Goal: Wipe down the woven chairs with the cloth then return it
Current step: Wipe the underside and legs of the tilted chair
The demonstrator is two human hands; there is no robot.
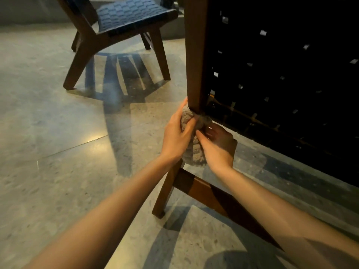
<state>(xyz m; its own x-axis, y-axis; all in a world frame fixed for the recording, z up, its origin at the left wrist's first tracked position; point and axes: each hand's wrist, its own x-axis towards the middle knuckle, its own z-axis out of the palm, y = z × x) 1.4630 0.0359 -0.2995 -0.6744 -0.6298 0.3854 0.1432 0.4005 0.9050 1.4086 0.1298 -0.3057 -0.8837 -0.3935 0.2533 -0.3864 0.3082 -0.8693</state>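
Note:
A near woven chair (196,55) with a brown wooden frame and a dark strap back fills the right side, seen from behind. A grey knitted cloth (195,150) is bunched around the lower end of its left upright post. My left hand (177,135) grips the cloth from the left, fingers curled round it. Gripping the cloth from the right, just under the back panel's corner, is my right hand (218,145). Part of the cloth hangs down between my wrists.
A second woven chair (124,18) of the same kind stands on the far side of the polished stone floor (58,133). The near chair's rear leg (167,191) and slanted crossbar (217,200) lie below my hands.

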